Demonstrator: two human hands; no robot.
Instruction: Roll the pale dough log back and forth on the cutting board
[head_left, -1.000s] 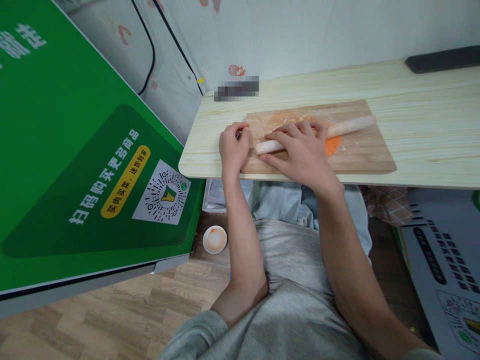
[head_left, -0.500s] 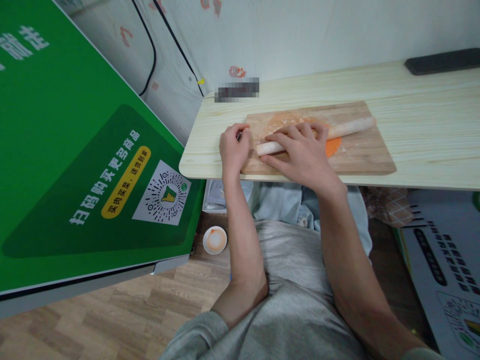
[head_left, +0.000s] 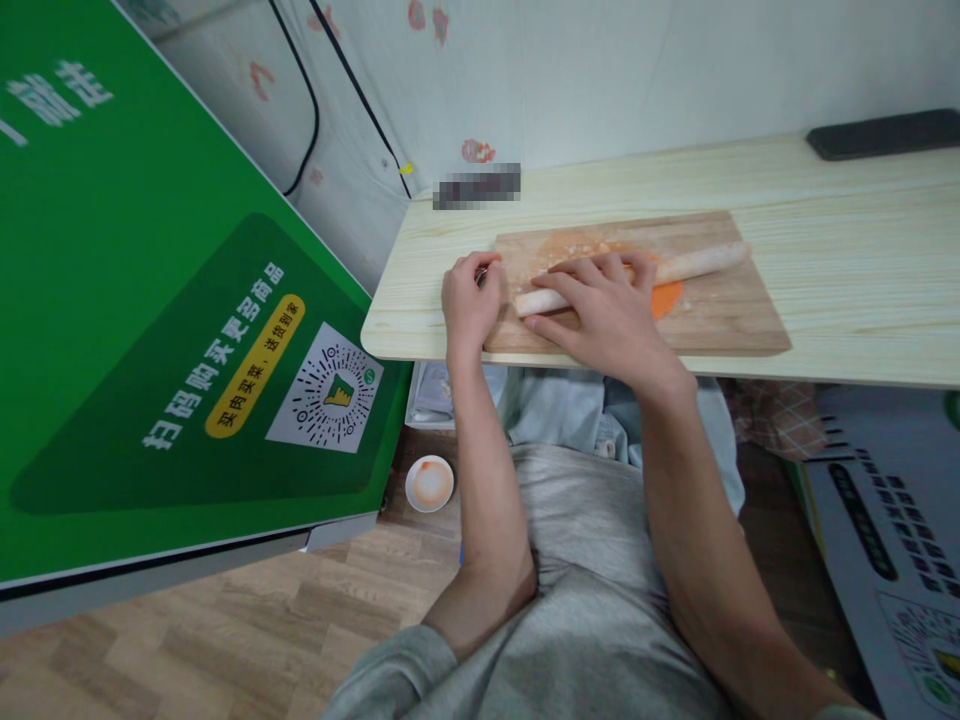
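The right hand (head_left: 611,312) holds a rolling pin (head_left: 701,262), its fingers spread across the far side and the thumb along the near one. The pin lies slantwise on a wooden cutting board (head_left: 742,325), one end toward nine o'clock, the other between two and three. Orange dough (head_left: 666,300) shows just below the pin, toward four o'clock from the right hand; how far it reaches underneath is hidden. The left hand (head_left: 471,305) is curled narrow at the board's nine o'clock edge; a small dark glint shows in the curl, but I cannot tell what, if anything, it grips.

With a single hand on the pin, and that hand well toward the nine o'clock end, pressure could fall unevenly and leave the dough thicker on one side. Where flour is thin, dough might stick to the pin and tear. The board's near edge lies close to the table's six o'clock edge, so a hard push could perhaps shift it.

The pin is a pale, slim, smooth cylinder with a whitish coating. The board is a flat rectangle of warm-grained wood, with orange staining and white floury specks toward eleven o'clock. The dough looks matte, soft and round-edged. The table (head_left: 862,250) has light, finely streaked wood-look grain and a rounded left corner.
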